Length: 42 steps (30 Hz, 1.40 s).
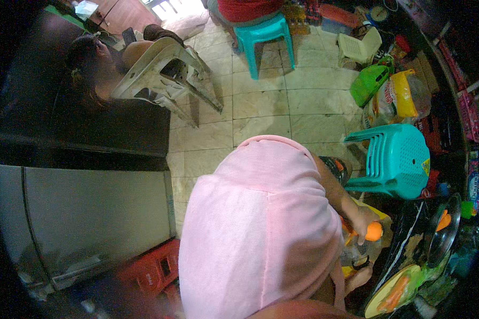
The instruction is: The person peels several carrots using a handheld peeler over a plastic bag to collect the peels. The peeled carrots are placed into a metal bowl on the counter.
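Note:
My left hand grips a peeled-looking orange carrot, whose rounded end sticks out past the fingers. Below it in the picture, my right hand is closed around a small tool with a black curved part, perhaps a peeler; its working end is unclear. Under both hands lies a yellow and clear plastic bag. To the right, orange carrot pieces rest in a round dark metal pan. A yellowish oval board or plate bears a carrot partly in green plastic. My pink sleeve hides much near the hands.
A turquoise stool stands beside the black marbled surface. Filled bags sit beyond it. One person sits on another turquoise stool, another on a white plastic chair. A grey refrigerator and red crate are left.

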Motion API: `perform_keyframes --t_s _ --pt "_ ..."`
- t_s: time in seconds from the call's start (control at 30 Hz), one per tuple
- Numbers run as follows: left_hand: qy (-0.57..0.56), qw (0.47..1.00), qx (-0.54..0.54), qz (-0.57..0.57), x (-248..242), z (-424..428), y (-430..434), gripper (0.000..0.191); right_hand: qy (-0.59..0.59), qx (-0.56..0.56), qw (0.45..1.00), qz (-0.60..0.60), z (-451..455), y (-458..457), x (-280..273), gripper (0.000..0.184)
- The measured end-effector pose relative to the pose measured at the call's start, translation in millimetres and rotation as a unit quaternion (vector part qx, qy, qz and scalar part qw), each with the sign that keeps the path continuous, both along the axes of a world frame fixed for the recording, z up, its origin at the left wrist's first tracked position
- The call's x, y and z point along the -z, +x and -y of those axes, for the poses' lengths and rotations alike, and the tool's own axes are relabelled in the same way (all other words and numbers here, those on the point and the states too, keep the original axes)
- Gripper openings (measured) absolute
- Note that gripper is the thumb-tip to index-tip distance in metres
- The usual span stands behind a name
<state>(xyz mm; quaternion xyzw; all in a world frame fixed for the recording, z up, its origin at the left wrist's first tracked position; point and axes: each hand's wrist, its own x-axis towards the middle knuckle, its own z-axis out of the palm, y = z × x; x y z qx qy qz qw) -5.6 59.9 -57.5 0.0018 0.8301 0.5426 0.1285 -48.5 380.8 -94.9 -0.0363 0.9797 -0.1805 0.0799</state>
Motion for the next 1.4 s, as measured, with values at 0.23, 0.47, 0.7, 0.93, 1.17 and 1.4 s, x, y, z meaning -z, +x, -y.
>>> perform_keyframes --t_s 0.23,0.47,0.7,0.93,1.17,1.4 --pt "0.004 0.998 0.055 0.014 -32 21 16 0.078 -0.170 -0.084 0.982 0.026 50 46 -55 0.043" --pt "0.223 0.973 0.061 -0.018 -11 28 35 0.080 -0.057 0.159 0.985 -0.030 80 38 -38 0.040" --pt "-0.051 0.992 0.074 -0.083 -65 34 39 0.064 -0.116 0.263 0.955 -0.069 124 59 -92 0.053" --pt "-0.264 0.952 0.089 -0.124 -69 16 36 0.054 -0.115 0.203 0.944 -0.233 160 68 -131 0.040" --pt "-0.352 0.916 0.130 -0.140 -71 -5 41 0.051 -0.075 0.170 0.931 -0.314 172 78 -118 0.038" --pt "-0.347 0.915 0.152 -0.137 -64 -16 43 0.050 -0.065 0.204 0.921 -0.326 149 84 -90 0.033"
